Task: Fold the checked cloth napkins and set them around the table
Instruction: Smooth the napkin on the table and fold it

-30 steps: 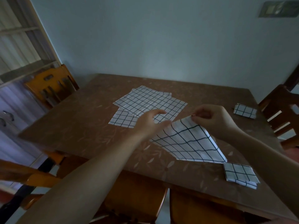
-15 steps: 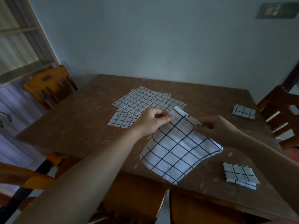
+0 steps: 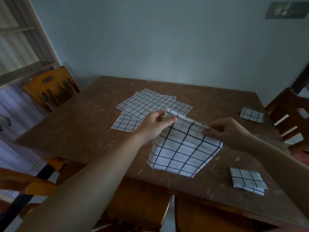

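A white napkin with black checks (image 3: 182, 148) lies partly lifted over the near part of the brown table (image 3: 80, 131). My left hand (image 3: 153, 126) pinches its far left corner and my right hand (image 3: 229, 131) pinches its far right edge, both holding that edge raised. Its near part rests on the table. A loose pile of unfolded checked napkins (image 3: 150, 104) lies behind my hands at the table's middle. One folded napkin (image 3: 247, 180) sits at the near right, another folded napkin (image 3: 251, 114) at the far right edge.
A wooden chair (image 3: 50, 87) stands at the table's left side and a darker chair (image 3: 291, 114) at the right. Chair seats (image 3: 138, 203) are tucked under the near edge. The wall is close behind the table.
The napkin went from a triangle held by the right hand to a spread sheet. My left hand took hold of its far corner, and both hands drew the far edge up and apart.
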Tool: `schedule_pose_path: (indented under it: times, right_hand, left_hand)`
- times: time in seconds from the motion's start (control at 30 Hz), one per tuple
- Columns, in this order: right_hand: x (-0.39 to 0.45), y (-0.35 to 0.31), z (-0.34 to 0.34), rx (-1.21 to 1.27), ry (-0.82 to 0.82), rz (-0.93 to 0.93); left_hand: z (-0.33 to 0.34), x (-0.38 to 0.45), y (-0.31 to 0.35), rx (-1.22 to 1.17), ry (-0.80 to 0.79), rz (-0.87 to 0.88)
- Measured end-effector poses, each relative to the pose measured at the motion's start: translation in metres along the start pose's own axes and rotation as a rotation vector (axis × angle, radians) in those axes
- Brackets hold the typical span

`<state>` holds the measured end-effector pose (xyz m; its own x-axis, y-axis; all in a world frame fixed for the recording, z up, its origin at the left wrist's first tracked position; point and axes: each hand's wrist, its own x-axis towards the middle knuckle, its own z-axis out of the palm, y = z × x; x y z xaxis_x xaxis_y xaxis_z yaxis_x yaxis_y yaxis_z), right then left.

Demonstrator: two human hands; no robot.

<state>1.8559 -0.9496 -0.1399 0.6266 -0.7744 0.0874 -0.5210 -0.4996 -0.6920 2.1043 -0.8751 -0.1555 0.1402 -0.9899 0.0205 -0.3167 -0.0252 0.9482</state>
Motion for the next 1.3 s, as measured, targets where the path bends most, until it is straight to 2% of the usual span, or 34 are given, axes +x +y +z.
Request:
schedule_pose_path:
  times: [0.23, 0.47, 0.6, 1.13, 1.3]
  right_hand:
    - [-0.005, 0.002, -0.008, 0.09, 0.02, 0.033]
    - [-0.007, 0.007, -0.007, 0.272, 0.144, 0.106]
    - [-0.006, 0.01, -0.004, 0.339, 0.195, 0.127]
    - [-0.009, 0.005, -0.02, 0.208, 0.15, 0.088]
    - [-0.01, 0.008, -0.024, 0.126, 0.066, 0.089]
  left_hand:
    - [0.002, 0.004, -0.004, -0.131, 0.091, 0.017]
    - [0.002, 0.003, -0.002, -0.282, -0.003, -0.092]
    - [0.011, 0.005, -0.001, -0.266, 0.113, -0.054]
    - [0.013, 0.004, 0.0, -0.349, 0.128, -0.081]
    - [0.013, 0.0, 0.005, -0.328, 0.158, -0.058]
